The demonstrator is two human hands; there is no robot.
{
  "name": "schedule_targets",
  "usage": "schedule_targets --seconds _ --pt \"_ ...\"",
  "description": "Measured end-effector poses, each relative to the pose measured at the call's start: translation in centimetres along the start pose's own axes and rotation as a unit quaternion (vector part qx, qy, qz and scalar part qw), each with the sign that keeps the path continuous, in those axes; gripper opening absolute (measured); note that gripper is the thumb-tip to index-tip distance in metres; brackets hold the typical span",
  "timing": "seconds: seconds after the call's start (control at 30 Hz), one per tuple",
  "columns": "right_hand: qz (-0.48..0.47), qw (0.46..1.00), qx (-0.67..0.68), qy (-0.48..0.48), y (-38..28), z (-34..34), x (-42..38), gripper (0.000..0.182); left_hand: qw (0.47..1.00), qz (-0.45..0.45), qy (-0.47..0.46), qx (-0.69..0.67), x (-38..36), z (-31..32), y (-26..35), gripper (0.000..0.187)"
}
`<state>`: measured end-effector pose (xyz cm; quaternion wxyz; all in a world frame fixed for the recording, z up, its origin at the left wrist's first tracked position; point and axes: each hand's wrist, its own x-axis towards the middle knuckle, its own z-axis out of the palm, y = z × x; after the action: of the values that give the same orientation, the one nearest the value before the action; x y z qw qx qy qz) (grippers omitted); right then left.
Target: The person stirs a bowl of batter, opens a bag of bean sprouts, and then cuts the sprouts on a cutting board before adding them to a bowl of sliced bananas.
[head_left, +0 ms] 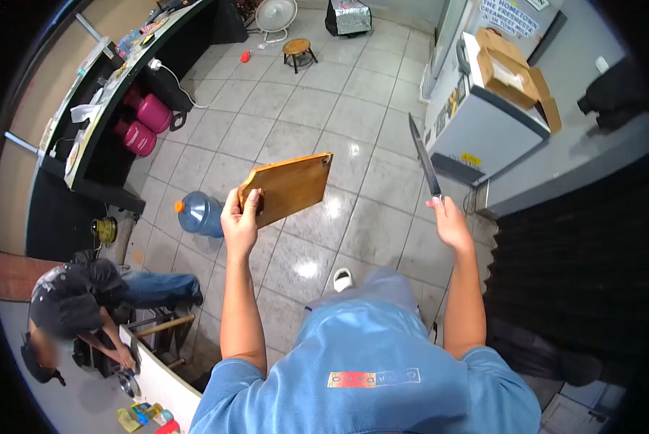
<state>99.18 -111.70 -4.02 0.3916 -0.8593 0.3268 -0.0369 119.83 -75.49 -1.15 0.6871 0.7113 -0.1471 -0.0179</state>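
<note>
Raised in front of me, my left hand (pixel 240 223) grips a wooden cutting board (pixel 292 188) by its left end, the thumb over the near face. The board is tilted, and its far corner has a small dark hole. On the right, my right hand (pixel 451 223) is closed round the handle of a long knife (pixel 423 159), whose dark blade points up and away from me. Board and knife are well apart. Most of the knife handle is hidden in my fingers.
A blue water jug (pixel 201 214) stands on the tiled floor beyond my left hand. Another person (pixel 71 296) bends over a counter (pixel 158 376) at lower left. A white freezer (pixel 476 123) holds an open cardboard box (pixel 509 76). A stool (pixel 298 49) and fan (pixel 276 16) stand far off.
</note>
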Motion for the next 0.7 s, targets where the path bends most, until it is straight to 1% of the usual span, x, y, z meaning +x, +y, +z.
schedule_targets --seconds 0.03,0.07,0.1,0.13,0.17,0.2,0.23,0.27,0.3,0.33,0.37,0.4,0.43,0.47,0.5,0.53,0.57,0.6,0.63,0.67,0.7 --pt "-0.004 1.0 -0.002 0.0 -0.5 0.2 1.7 0.039 1.0 0.002 0.004 -0.002 2.1 0.0 -0.7 0.02" --pt "-0.001 0.985 0.167 -0.044 -0.8 0.7 3.2 0.039 0.999 -0.026 0.005 -0.046 4.0 0.0 -1.4 0.02" --pt "0.003 0.94 0.331 -0.087 -1.4 1.1 5.2 0.038 0.995 -0.053 0.005 -0.09 6.0 0.2 -1.8 0.02" --pt "0.002 0.939 0.333 -0.091 -2.1 1.3 7.4 0.038 0.997 -0.026 0.015 -0.072 8.0 1.1 -2.5 0.02" --pt "0.014 0.988 0.134 -0.07 -3.1 1.0 9.5 0.037 0.999 -0.001 0.016 -0.04 10.2 2.0 -2.7 0.02" --pt "0.024 0.996 -0.072 -0.045 -3.8 1.0 11.7 0.036 1.0 0.001 0.02 -0.008 12.3 2.6 -3.3 0.019" --pt "0.021 0.996 -0.075 -0.05 -3.7 1.5 14.4 0.036 0.999 0.002 0.025 0.022 14.4 3.2 -4.0 0.019" --pt "-0.001 0.995 0.076 -0.062 -3.3 2.0 17.6 0.037 0.999 -0.024 0.033 -0.026 16.6 3.5 -4.4 0.018" --pt "-0.021 0.971 0.226 -0.076 -3.7 2.3 20.5 0.038 0.995 -0.05 0.043 -0.072 18.7 3.6 -4.6 0.018" --pt "-0.02 0.956 0.272 -0.113 -4.3 2.4 23.3 0.038 0.993 -0.059 0.054 -0.091 20.5 4.2 -4.6 0.018" --pt "-0.031 0.954 0.273 -0.117 -5.7 2.4 26.9 0.038 0.993 -0.05 0.062 -0.089 23.2 5.0 -4.8 0.018" --pt "-0.018 0.987 0.116 -0.11 -7.4 2.5 29.2 0.038 0.996 -0.015 0.073 -0.041 25.0 5.2 -5.0 0.018" --pt "0.0 0.994 -0.048 -0.101 -8.4 2.7 31.1 0.038 0.997 0.01 0.082 0.007 26.4 5.4 -5.3 0.018" --pt "-0.041 0.997 -0.015 -0.068 -9.3 3.0 33.8 0.038 0.995 0.007 0.093 0.033 28.4 5.6 -5.6 0.019" --pt "-0.051 0.996 -0.017 -0.072 -10.8 3.1 36.5 0.038 0.994 0.01 0.103 0.033 30.2 5.5 -5.6 0.019" --pt "-0.047 0.984 0.123 -0.116 -12.6 3.4 39.1 0.039 0.99 -0.019 0.135 -0.028 31.8 5.0 -5.6 0.019" --pt "-0.036 0.951 0.259 -0.162 -14.2 3.9 41.3 0.039 0.981 -0.051 0.165 -0.089 33.2 4.5 -5.7 0.019" --pt "-0.048 0.939 0.276 -0.197 -15.7 4.4 43.7 0.04 0.979 -0.045 0.169 -0.102 34.4 4.1 -5.9 0.019" --pt "-0.045 0.939 0.27 -0.207 -16.9 5.2 45.7 0.04 0.977 -0.052 0.178 -0.101 35.4 3.8 -6.1 0.019" --pt "-0.075 0.965 0.142 -0.208 -18.4 6.0 48.2 0.037 0.982 -0.033 0.182 -0.041 36.9 3.7 -6.1 0.019" --pt "-0.109 0.973 0.012 -0.202 -19.9 6.8 50.6 0.034 0.983 -0.012 0.184 0.018 38.7 3.6 -6.3 0.019"
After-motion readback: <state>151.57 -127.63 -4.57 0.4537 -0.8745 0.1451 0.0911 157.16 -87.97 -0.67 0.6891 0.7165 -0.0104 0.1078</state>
